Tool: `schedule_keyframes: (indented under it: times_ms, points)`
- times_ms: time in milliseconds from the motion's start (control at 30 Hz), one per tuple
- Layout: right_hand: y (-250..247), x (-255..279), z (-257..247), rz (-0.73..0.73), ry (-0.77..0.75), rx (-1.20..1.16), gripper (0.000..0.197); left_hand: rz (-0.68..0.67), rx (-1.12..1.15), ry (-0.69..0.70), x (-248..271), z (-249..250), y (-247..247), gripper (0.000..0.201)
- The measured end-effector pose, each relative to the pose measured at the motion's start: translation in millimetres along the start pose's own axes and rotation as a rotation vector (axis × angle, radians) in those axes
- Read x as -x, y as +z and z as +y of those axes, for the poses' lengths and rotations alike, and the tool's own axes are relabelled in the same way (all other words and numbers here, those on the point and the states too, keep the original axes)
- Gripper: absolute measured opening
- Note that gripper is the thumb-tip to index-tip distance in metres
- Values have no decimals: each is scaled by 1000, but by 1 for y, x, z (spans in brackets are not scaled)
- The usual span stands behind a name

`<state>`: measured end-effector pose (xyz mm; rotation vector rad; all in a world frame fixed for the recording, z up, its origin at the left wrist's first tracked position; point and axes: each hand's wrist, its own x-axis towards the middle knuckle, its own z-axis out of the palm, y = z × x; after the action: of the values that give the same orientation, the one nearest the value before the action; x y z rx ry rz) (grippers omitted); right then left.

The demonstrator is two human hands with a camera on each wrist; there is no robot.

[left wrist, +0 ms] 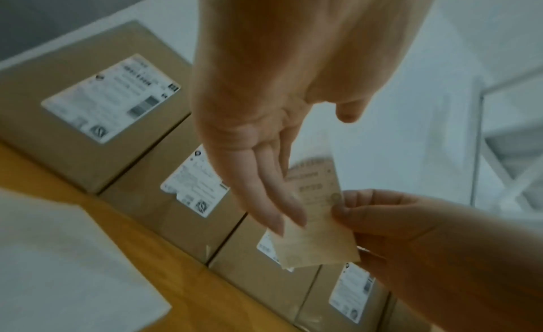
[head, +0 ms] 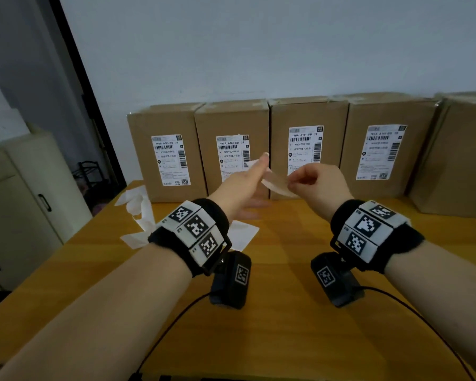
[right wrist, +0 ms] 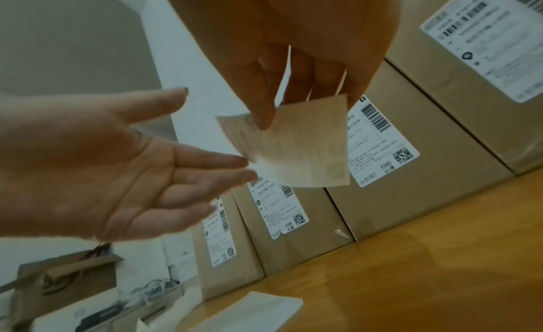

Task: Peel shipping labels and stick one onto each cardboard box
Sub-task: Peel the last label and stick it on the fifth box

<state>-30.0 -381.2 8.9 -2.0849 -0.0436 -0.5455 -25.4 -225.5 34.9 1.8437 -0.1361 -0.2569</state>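
1. right hand (head: pixel 312 180) pinching a peeled shipping label (right wrist: pixel 296 146) by one edge between thumb and fingers; held in the air in front of the row of cardboard boxes (head: pixel 308 149), above the desk (head: pixel 286 312), touching no box.
2. left hand (head: pixel 242 180) spread, fingers straight, fingertips (left wrist: pixel 276 221) touching or just beside the label's free edge; gripping nothing.
3. four boxes standing upright along the wall, each with a label on its front face; a fifth box (head: pixel 462 155) at far right showing no label on the visible face, judged the likely target.
4. handling, as judgement: label thin, very light, limp, curling in the head view; adhesive side likely to stick to skin or to itself. best held by the outer edges or corners only, both hands keeping it taut, one edge laid first and smoothed across.
5. boxes judged stiff enough to take smoothing pressure; weight not determinable.
6. backing sheets (head: pixel 138 213) lying loose on the desk at left; another sheet (head: pixel 242 235) just beyond the left wrist.
7. hard to make out: which face of the label carries adhesive; print on the held label faint and blurred in both wrist views. fifth box cut off by the frame edge; its other faces hidden. exact contact between left fingertips and label not certain.
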Motion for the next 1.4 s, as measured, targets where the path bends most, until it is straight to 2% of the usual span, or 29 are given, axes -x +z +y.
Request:
schedule_keyframes:
  times_ms: [67,233,333,367,467,600,700,833,1000,1100,1200,1267,1333,1400]
  points:
    - [1,-1,2,-5,-8,36,23,16,114,-4,-1,-1,1,47]
    - [3,2,4,-22,-42,88,14,83,94,73,-10,-6,5,30]
    - [5,2,4,-16,-72,132,16,97,125,95,-12,-8,6,19]
    - [5,1,5,-18,-80,141,15,108,113,110,-12,-8,6,13]
    - [9,0,5,-45,-87,158,6,164,30,166,-19,-10,4,14]
    - [14,-2,-1,-47,-132,102,15,222,-114,267,-25,-12,2,12]
    - [16,-6,-8,31,-102,-27,17,223,-218,386,-23,-13,6,13]
    - [17,-9,-8,72,12,-160,27,293,-503,571,-18,-12,9,18]
    - [10,-5,-6,43,25,-202,30,259,-592,614,-12,-13,9,19]
    - [8,-4,-5,41,31,-219,26,214,-616,596,-11,-13,10,19]
    - [6,-5,-4,53,62,-249,19,168,-574,584,-13,-14,10,26]
    - [5,-5,-2,45,85,-273,18,192,-548,592,-15,-13,8,31]
    - [3,-6,-2,12,82,-237,16,265,-656,642,-18,-11,5,43]
    - [2,-4,-4,-53,56,-190,15,261,-818,720,-18,-6,2,54]
